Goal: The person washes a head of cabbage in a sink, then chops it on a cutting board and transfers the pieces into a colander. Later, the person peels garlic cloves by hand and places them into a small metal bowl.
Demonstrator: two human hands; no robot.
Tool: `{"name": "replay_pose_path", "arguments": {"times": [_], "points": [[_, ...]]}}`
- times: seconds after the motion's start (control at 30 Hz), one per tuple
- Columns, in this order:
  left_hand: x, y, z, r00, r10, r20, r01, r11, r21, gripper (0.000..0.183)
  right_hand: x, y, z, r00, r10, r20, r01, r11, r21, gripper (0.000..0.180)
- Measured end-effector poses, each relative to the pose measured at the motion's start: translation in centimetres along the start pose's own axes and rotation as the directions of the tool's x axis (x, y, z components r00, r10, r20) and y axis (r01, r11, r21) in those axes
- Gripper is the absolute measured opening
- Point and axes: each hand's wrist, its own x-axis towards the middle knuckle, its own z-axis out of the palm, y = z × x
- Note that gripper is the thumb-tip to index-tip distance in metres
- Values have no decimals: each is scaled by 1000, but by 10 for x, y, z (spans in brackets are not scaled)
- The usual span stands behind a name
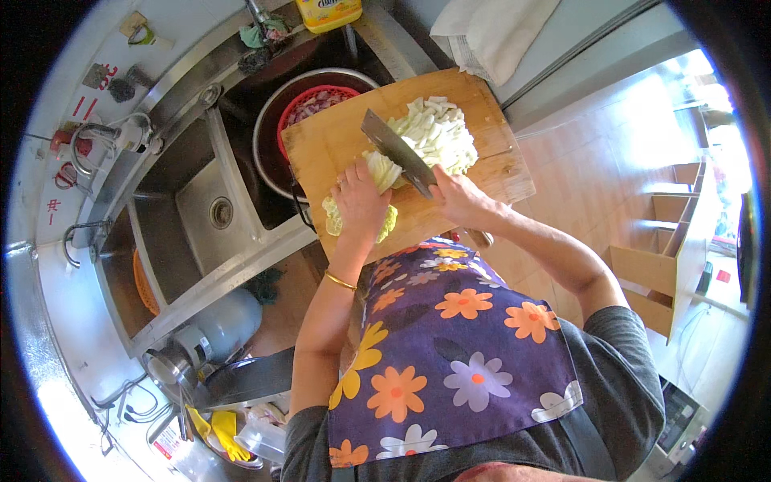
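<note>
My left hand (361,199) presses down on a piece of leafy cabbage (382,171) on a wooden cutting board (325,141). In my right hand (461,196) is a cleaver (397,147), its wide blade slanting between the held cabbage and a heap of chopped pale cabbage (443,135). Yellow-green leaf ends show on both sides of my left hand, near the board's lower left edge. My right fingers hide most of the cleaver's grip.
Behind the board, a metal basin (265,132) holds a red basket (319,96) of purplish pieces in a sink. Left are another steel sink (199,205) and faucets. A yellow container (328,15) stands at the top; a white cloth (494,36) hangs upper right.
</note>
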Motion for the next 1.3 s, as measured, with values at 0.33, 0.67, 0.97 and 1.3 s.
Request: {"name": "replay_pose_path", "arguments": {"times": [0.33,0.67,0.97,1.3], "points": [[-23,-24,-6,999,51,-16,-50,998,43,98,-31,-40,-38,977,13,213,-4,999,-42,17],[-29,-25,13,980,151,-129,-152,988,2,85,4,-29,12,988,13,154,-7,999,-41,23],[-49,-43,6,957,138,-257,-174,977,-123,89,-33,-44,-18,972,-157,177,164,986,-23,17],[-57,-38,16,940,180,-290,-212,974,-82,70,9,-51,14,966,76,248,-64,996,-55,29]]}}
